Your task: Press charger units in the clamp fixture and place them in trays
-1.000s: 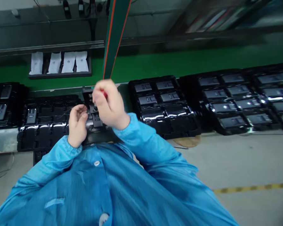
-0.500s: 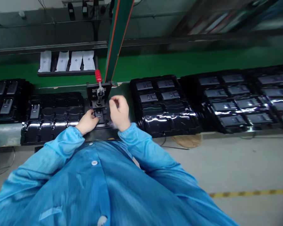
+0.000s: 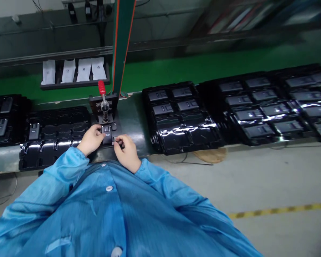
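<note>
A small dark rectangular device [image 3: 107, 135] with a light mark lies flat at the foot of a toggle clamp [image 3: 105, 107] with a red handle. My left hand [image 3: 92, 139] grips the device's left edge between thumb and fingers. On the other side, my right hand [image 3: 127, 151] is closed in a pinch beside the device's lower right corner. A tiny light piece seems to show at those fingertips, too small to name. The clamp's red handle points up.
Left of the clamp is a black moulded tray [image 3: 46, 145] with one device [image 3: 34, 131] in it. More trays [image 3: 176, 137] of dark devices line the bench to the right. Behind, a black rack [image 3: 75, 84] holds several white pouches [image 3: 68, 71]. A green post [image 3: 122, 46] rises behind the clamp.
My right hand has come down from beside the clamp to the device's lower right corner. My left hand stays at the device's left edge. The whole view has shifted slightly.
</note>
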`<state>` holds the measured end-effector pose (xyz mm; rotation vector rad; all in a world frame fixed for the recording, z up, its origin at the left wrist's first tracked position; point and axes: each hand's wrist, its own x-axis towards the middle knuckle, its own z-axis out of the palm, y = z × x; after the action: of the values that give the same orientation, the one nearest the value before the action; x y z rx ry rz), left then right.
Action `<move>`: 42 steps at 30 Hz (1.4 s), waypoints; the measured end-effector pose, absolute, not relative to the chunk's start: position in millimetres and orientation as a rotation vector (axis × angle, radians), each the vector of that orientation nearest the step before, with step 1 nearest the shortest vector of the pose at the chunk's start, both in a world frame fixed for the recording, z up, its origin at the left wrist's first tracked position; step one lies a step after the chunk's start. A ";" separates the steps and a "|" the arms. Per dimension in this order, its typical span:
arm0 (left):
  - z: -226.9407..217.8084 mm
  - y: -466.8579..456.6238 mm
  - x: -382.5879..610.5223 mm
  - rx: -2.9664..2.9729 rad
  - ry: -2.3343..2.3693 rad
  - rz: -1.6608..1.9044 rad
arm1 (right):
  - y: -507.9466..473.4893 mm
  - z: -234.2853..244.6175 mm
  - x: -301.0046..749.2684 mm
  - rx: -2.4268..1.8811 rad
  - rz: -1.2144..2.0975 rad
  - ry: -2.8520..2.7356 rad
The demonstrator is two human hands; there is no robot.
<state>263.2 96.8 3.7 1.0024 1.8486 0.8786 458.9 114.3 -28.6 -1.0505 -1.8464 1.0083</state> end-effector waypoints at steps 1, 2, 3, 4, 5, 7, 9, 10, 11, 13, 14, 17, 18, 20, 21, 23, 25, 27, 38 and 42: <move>8.4 89.1 263.5 0.956 1.788 0.929 | 115.6 -27.4 457.5 -1.094 1.102 -1.774; 13.6 80.7 264.3 0.916 1.733 0.969 | 116.8 -26.1 455.7 -1.124 1.216 -1.688; 18.9 72.1 265.7 0.885 1.686 0.998 | 117.8 -24.5 453.7 -1.139 1.343 -1.597; 24.1 63.7 267.5 0.861 1.648 1.020 | 118.6 -22.4 451.7 -1.134 1.475 -1.512; 28.9 55.9 269.7 0.842 1.615 1.034 | 118.9 -19.8 449.9 -1.115 1.603 -1.438; 36.2 42.9 274.4 0.809 1.563 1.048 | 118.2 -13.3 447.7 -1.051 1.816 -1.343; 40.1 34.1 278.7 0.785 1.521 1.059 | 116.1 -6.0 447.5 -0.994 1.948 -1.288; 41.0 31.2 280.4 0.780 1.508 1.065 | 114.9 -2.6 448.0 -0.978 1.986 -1.263; 41.5 29.2 281.7 0.782 1.498 1.069 | 113.6 0.4 448.7 -0.971 2.013 -1.237; 42.0 27.2 283.6 0.796 1.487 1.078 | 111.8 5.0 450.7 -0.971 2.058 -1.185; 42.4 26.9 284.3 0.808 1.484 1.077 | 111.4 6.8 451.8 -0.972 2.083 -1.161; 44.5 27.1 286.2 0.847 1.472 1.058 | 111.1 10.4 456.1 -0.966 2.136 -1.104; 45.4 27.3 286.7 0.858 1.465 1.048 | 111.0 11.4 457.9 -0.960 2.145 -1.086; 47.1 27.6 287.1 0.871 1.450 1.026 | 110.0 13.0 462.6 -0.945 2.153 -1.071; 47.7 27.8 286.9 0.871 1.446 1.007 | 108.9 13.6 465.4 -0.937 2.152 -1.078; 48.6 28.1 285.9 0.868 1.460 0.955 | 104.7 14.0 471.7 -0.910 2.134 -1.111; 49.4 28.8 284.8 0.887 1.509 0.894 | 98.4 13.1 478.3 -0.876 2.106 -1.142; 50.2 30.2 284.0 0.952 1.577 0.840 | 91.4 10.7 484.4 -0.858 2.100 -1.165; 53.1 38.0 281.6 1.193 1.604 0.743 | 86.2 0.2 499.9 -0.656 2.099 -1.255; 54.8 39.8 283.9 1.242 1.596 0.748 | 93.1 10.9 508.7 -0.595 2.067 -1.330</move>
<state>283.9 39.8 54.8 1.2423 1.5957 0.7478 508.7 93.1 10.9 -0.5946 -1.3301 2.0668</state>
